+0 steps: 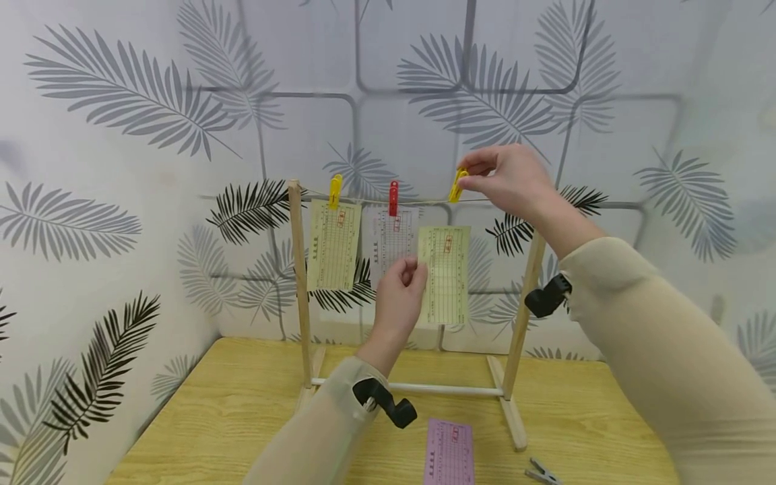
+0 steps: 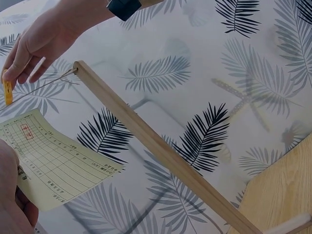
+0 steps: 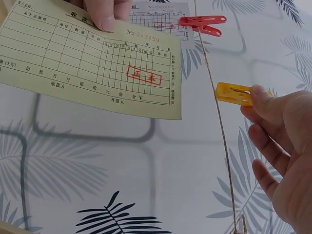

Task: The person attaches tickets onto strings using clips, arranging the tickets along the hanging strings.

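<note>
A: Head view: the right hand pinched a yellow clip at the string, upper centre of frame. The left hand gripped the yellow-green slip by its left edge, frame centre, with its top edge just below the string. Step in hand, I'd say: pegging a third slip.

B: What else hung on the rack?

A: A yellow-green slip under another yellow clip and a white one under a red clip, both left of centre. A purple slip and a metal clip lay on the table, bottom of frame.

B: Left wrist view?

A: The slip sat lower left, held at the frame edge by the left hand. The right hand was upper left, clip in its fingers. The rack post ran diagonally across the middle.

B: Right wrist?

A: The slip filled the upper left, left fingers pinching its top. The clip was centre right in the right hand, touching the string; whether it bit the string I couldn't tell. Slip and clip were apart.

B: Next move?

A: My guess: raise the slip's top edge to the string, squeeze the clip open, and close it over both.
</note>
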The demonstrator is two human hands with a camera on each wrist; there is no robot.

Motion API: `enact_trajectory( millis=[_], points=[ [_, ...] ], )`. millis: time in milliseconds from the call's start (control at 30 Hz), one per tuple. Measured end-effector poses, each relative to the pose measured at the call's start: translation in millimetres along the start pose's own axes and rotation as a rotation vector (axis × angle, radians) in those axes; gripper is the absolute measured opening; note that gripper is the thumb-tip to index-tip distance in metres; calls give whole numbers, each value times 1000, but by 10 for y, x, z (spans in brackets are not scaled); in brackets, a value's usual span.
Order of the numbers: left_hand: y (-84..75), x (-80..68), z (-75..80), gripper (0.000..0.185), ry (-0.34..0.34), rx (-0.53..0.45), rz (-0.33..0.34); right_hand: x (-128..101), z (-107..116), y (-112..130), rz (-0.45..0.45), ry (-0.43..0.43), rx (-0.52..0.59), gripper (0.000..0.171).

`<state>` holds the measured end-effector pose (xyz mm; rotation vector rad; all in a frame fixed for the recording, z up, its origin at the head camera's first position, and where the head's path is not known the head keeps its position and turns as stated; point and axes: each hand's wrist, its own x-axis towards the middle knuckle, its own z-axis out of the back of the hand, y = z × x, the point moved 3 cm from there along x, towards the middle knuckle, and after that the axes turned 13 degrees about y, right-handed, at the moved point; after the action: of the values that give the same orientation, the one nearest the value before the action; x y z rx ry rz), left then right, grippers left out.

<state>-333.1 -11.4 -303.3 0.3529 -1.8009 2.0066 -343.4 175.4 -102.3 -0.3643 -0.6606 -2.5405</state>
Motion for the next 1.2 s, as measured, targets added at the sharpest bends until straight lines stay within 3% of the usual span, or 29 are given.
enact_trajectory(
  millis=[667, 1200],
  points=[
    [-63, 123, -55, 15, 3, -21, -6, 35, -52, -25, 15, 44, -12, 25],
    [-80, 174, -77, 14, -5, -30, -11, 49, -99, -24, 0, 129, -14, 32]
  ],
)
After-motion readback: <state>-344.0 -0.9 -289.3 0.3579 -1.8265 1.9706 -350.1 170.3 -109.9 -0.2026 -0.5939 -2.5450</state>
